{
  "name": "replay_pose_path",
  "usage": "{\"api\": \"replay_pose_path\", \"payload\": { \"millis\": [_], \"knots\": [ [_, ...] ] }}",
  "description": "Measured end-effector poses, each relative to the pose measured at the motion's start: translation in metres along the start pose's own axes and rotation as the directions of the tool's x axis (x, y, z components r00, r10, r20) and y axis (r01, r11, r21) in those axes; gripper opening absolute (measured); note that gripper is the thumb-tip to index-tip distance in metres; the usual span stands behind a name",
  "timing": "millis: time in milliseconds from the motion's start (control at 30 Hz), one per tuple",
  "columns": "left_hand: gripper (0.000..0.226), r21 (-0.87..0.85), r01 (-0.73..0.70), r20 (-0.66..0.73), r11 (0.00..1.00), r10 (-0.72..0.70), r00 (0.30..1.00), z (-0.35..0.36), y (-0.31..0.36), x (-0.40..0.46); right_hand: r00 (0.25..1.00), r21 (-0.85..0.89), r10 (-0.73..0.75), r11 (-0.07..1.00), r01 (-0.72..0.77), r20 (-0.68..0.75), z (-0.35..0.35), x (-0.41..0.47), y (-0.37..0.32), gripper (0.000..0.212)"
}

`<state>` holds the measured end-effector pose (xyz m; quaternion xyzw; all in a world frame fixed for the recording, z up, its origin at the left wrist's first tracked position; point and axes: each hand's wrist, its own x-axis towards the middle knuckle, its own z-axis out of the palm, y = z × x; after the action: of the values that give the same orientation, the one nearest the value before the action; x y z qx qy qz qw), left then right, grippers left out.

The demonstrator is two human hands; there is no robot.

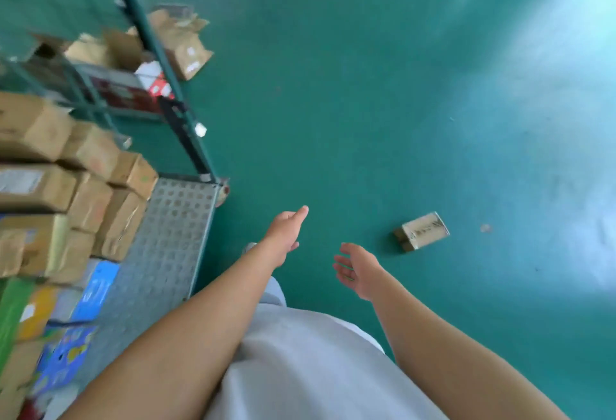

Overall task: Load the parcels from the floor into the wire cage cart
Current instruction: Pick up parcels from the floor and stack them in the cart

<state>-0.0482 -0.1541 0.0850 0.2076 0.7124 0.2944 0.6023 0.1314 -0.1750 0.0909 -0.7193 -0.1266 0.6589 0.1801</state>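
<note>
Glossy green floor (366, 103), boxy cardboard parcel (422, 231)

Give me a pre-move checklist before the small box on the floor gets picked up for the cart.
1. Left hand free: ok, fingers loose, holding nothing.
2. Right hand free: ok, open, holding nothing.
3. Small cardboard box in view and unobstructed: ok, it lies alone on the green floor, ahead of the right hand.
4. Hands at the box: not ok, neither touches it yet.
5. Room in the cart: ok, bare perforated deck shows beside the stacked boxes.
6. Box sealed and undamaged: cannot tell, the picture is blurred.
</note>
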Motion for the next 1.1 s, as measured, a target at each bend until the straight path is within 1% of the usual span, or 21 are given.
{"api": "replay_pose_path", "payload": {
  "millis": [167, 333, 400, 467, 600, 700, 800, 967, 1033, 1100],
  "knots": [
    [0.045, 0.163, -0.027, 0.142, 0.986, 0.004, 0.990, 0.095, 0.025, 0.001, 0.997, 0.250, 0.016, 0.968, 0.004, -0.079, -0.077, 0.008, 0.002, 0.027],
    [0.045, 0.292, -0.027, 0.279, 0.956, -0.058, 0.959, 0.185, 0.043, 0.011, 0.988, 0.428, 0.040, 0.903, 0.029, -0.152, -0.145, 0.027, -0.008, 0.028],
    [0.044, 0.326, -0.026, 0.302, 0.945, -0.078, 0.950, 0.215, 0.049, 0.020, 0.983, 0.477, 0.060, 0.878, 0.031, -0.175, -0.167, 0.035, -0.016, 0.029],
    [0.043, 0.366, -0.022, 0.333, 0.930, -0.110, 0.936, 0.259, 0.059, 0.037, 0.975, 0.535, 0.091, 0.844, 0.033, -0.204, -0.197, 0.051, -0.029, 0.030],
    [0.031, 0.470, 0.009, 0.367, 0.882, -0.204, 0.908, 0.332, 0.080, 0.071, 0.956, 0.620, 0.178, 0.785, 0.006, -0.235, -0.249, 0.081, -0.063, 0.033],
    [0.028, 0.549, 0.034, 0.363, 0.835, -0.276, 0.890, 0.380, 0.096, 0.103, 0.937, 0.641, 0.244, 0.767, -0.029, -0.249, -0.287, 0.109, -0.093, 0.034],
    [0.028, 0.616, 0.022, 0.358, 0.787, -0.304, 0.883, 0.427, 0.108, 0.143, 0.928, 0.634, 0.263, 0.772, -0.039, -0.263, -0.324, 0.147, -0.124, 0.035],
    [0.027, 0.708, -0.052, 0.363, 0.704, -0.300, 0.882, 0.496, 0.121, 0.215, 0.923, 0.625, 0.279, 0.778, -0.056, -0.264, -0.379, 0.226, -0.155, 0.032],
    [0.026, 0.732, -0.071, 0.361, 0.677, -0.297, 0.884, 0.523, 0.117, 0.249, 0.923, 0.609, 0.287, 0.790, -0.077, -0.256, -0.399, 0.269, -0.160, 0.030],
    [0.023, 0.747, -0.061, 0.342, 0.663, -0.304, 0.889, 0.545, 0.104, 0.284, 0.929, 0.570, 0.284, 0.815, -0.104, -0.236, -0.413, 0.311, -0.160, 0.028]
  ]
}}
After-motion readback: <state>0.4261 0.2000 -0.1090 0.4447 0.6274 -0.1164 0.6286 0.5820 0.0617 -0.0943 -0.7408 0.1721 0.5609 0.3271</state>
